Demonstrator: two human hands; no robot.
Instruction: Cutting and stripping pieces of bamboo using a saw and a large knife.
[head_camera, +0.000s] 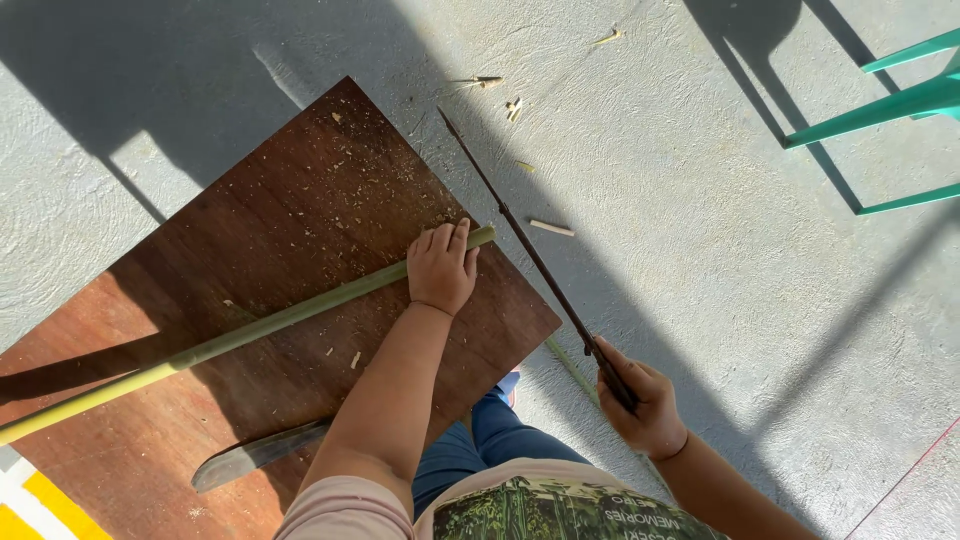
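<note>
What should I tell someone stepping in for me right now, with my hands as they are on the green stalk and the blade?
Left hand: pressed flat on the green stalk, pinning it near its cut end on the brown board.
Right hand: gripping the handle of a long thin dark blade, held in the air beside the board, tip pointing away, not touching the stalk.
Another flat blade lies at the board's near edge.
Done: chips and dust on the board, small offcuts on the concrete floor.
Left: the stalk is long and whole along the board; no cut in progress.
</note>
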